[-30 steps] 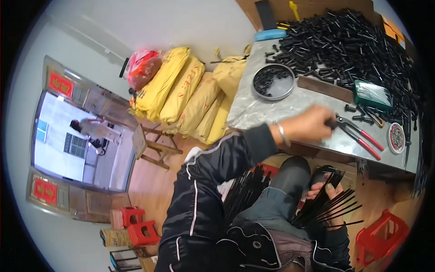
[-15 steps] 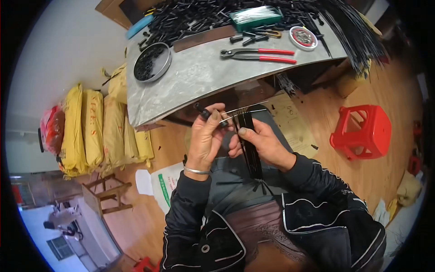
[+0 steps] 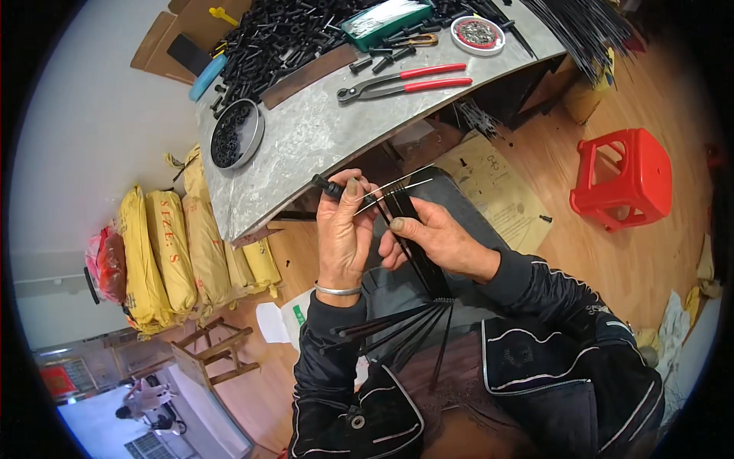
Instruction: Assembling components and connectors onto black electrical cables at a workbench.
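Note:
My left hand (image 3: pixel 342 241) is closed round a black plastic piece (image 3: pixel 329 185) with a ringed stem, its end poking out beside the thumb. Two thin silvery wires (image 3: pixel 417 183) run from between those fingers across the top of a bundle of slim black rods (image 3: pixel 427 268). That bundle is pinched between thumb and fingers of my right hand (image 3: pixel 451 243), close beside the left. Below, more black rods (image 3: pixel 390 323) fan out from the bundle's lower end, over my lap and toward my left sleeve. How the wires meet the rods is too small to tell.
On the grey table (image 3: pixel 306 145) lie red-handled pincers (image 3: pixel 405 83), a heap of black parts (image 3: pixel 267 38), a round tin (image 3: pixel 258 126) of black rings and a green tray (image 3: pixel 378 38). A red stool (image 3: pixel 654 172) stands right; yellow sacks (image 3: pixel 167 256) line the left.
The whole view has turned and shifted. The rods at the bundle's lower end now spread leftward over my lap; before, only short ends showed there. Both hands keep their holds.

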`<control>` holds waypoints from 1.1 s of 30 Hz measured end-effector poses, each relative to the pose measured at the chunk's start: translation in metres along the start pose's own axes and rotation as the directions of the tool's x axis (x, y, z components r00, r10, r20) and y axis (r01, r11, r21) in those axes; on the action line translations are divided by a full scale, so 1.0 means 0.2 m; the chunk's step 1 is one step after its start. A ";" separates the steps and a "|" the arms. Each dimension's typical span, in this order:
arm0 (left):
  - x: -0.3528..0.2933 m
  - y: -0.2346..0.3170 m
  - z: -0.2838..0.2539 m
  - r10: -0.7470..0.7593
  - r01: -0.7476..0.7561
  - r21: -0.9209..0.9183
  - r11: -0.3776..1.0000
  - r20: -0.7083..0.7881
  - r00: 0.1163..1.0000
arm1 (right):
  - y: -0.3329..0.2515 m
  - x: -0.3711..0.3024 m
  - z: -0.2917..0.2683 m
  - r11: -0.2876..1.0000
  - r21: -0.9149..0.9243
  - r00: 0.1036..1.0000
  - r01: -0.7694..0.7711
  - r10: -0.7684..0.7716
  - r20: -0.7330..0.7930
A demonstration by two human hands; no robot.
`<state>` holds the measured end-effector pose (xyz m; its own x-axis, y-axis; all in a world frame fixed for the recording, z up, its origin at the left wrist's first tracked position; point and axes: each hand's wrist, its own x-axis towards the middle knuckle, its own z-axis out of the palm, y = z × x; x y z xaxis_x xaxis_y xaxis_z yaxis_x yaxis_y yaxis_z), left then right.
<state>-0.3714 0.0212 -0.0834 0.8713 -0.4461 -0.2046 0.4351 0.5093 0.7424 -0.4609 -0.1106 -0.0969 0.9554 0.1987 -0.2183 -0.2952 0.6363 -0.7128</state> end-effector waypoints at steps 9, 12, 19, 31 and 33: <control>0.04 -0.02 0.03 -0.003 0.006 0.085 0.996 -0.038 0.999 | -0.01 0.00 -0.02 0.999 0.052 1.000 0.010 -0.010 -0.007; 0.05 -0.02 0.02 -0.002 0.002 0.091 0.996 0.000 1.000 | -0.01 0.01 -0.03 0.999 0.044 1.000 0.026 -0.026 0.009; 0.05 -0.01 0.05 0.011 -0.009 0.088 0.996 -0.018 1.000 | -0.02 0.00 -0.04 0.997 0.069 1.000 0.031 -0.031 0.001; 0.04 0.01 0.05 0.038 -0.031 0.125 0.992 -0.047 0.998 | -0.01 0.01 -0.06 0.998 0.057 0.999 0.035 -0.037 0.033; 0.03 0.01 0.05 0.043 -0.036 0.127 0.991 -0.056 0.997 | -0.02 0.01 -0.06 0.999 0.024 0.999 0.031 -0.031 0.020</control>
<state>-0.3670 0.0113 -0.0766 0.9007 -0.3816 -0.2077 0.3712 0.4276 0.8242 -0.4585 -0.1208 -0.1025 0.9640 0.1936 -0.1824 -0.2655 0.6596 -0.7032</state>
